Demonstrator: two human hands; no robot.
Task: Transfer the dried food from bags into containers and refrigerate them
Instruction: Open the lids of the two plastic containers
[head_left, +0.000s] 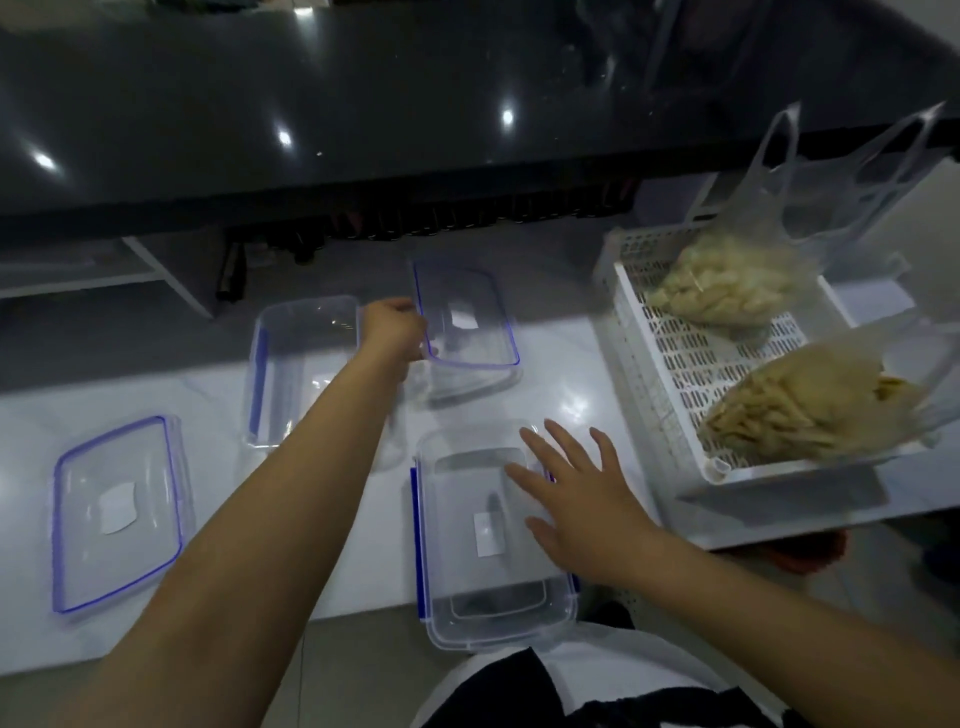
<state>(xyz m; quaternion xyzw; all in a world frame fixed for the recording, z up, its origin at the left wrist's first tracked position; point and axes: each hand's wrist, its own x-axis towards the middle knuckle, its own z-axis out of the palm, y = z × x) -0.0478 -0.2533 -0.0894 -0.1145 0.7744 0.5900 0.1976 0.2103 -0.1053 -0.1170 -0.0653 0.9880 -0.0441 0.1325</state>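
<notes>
My left hand (395, 327) grips the left edge of a clear lid with a blue seal (467, 317), held tilted above the white counter. My right hand (576, 499) hovers open, fingers spread, over the right side of a clear open container (467, 530) at the counter's front edge. A second open container (296, 364) stands to the left of my left hand. Another blue-rimmed lid (117, 512) lies flat at the far left. Two clear bags of pale dried food, a far bag (727, 286) and a near bag (810, 405), rest in a white slotted tray (691, 364) on the right.
A dark glossy raised counter (363, 130) runs along the back, overhanging the white counter (561, 395). The tray sits close to the counter's right front corner. The front edge of the counter lies just under the near container.
</notes>
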